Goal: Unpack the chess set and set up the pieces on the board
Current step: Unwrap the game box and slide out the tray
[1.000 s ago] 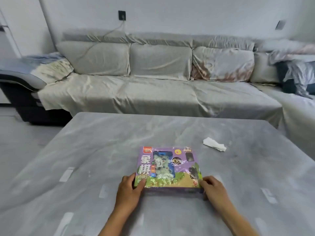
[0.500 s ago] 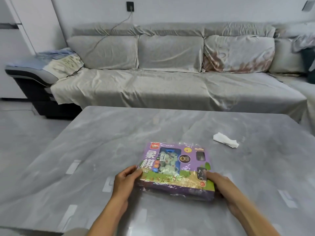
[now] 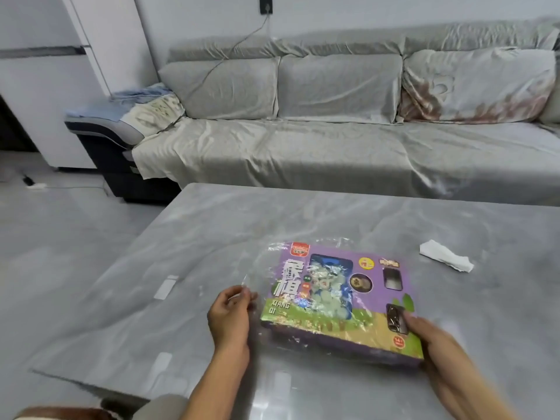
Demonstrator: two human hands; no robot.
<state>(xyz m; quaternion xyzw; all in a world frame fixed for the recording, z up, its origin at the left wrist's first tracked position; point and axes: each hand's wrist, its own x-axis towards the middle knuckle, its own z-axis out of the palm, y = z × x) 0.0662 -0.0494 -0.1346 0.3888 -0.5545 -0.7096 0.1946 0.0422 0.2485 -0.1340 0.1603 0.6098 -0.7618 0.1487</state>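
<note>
**Inspector:** Start near. Anything around the work or in its way?

**Assistant:** At the near left edge, a blurred bit of the person's clothing, too soft to identify. On the table, pale rectangular reflections lie left of the hands. A crumpled white tissue lies farther right, well apart from the box. Nothing sits between the hands and the box.

**Inspector:** The task item and the hands?

**Assistant:** The purple chess set box, marked "XIANG QI", lies flat on the table, near the front edge, right of centre. Clear plastic wrap covers it and stands loose off its left side. The left hand is just beside the box's near left corner, fingers curled, thumb and fingertips pinching a fold of that wrap. The right hand is at the near right corner, thumb on the lid, fingers curled round the edge, holding the box.

**Inspector:** Surface and room?

**Assistant:** The table is grey, marbled and glossy. Beyond it stands a long sofa draped in grey cloth, with back cushions; the right one shows reddish marks. Folded blue and cream fabric rests on the left armrest. A cable runs from a wall socket down to the sofa. On the far left, a white cabinet, and a small object on the grey floor.
</note>
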